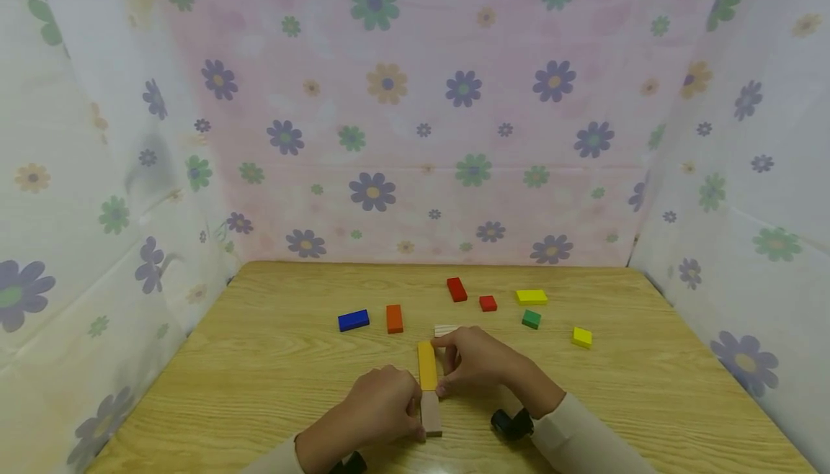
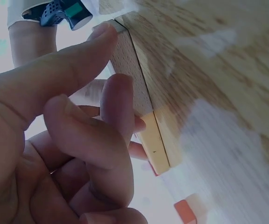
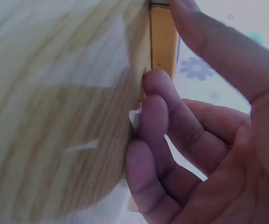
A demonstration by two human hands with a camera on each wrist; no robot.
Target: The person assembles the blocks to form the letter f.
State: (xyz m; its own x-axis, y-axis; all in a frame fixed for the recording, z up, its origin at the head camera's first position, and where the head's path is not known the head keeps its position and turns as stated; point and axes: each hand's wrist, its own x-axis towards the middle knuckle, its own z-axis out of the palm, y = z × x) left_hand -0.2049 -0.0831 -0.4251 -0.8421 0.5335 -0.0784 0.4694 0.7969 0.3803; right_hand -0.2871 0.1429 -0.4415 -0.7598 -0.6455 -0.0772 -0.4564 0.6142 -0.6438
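A yellow-orange block (image 1: 426,366) and a plain wooden block (image 1: 431,414) lie end to end in a line on the table. My left hand (image 1: 385,402) holds the plain block from its left side, with the thumb (image 2: 107,35) at the near end and the index finger curled by its side. From the right, my right hand (image 1: 476,357) holds the yellow-orange block, its index finger at the far end and its thumb (image 3: 186,5) by the joint between the blocks. Behind the right hand, a pale striped block (image 1: 444,331) is partly hidden.
A blue block (image 1: 353,320) and an orange block (image 1: 394,319) lie to the left. Farther back and right are red blocks (image 1: 457,289), yellow blocks (image 1: 532,297) and a green block (image 1: 532,319). Flowered cloth (image 1: 428,121) encloses the wooden table (image 1: 272,344).
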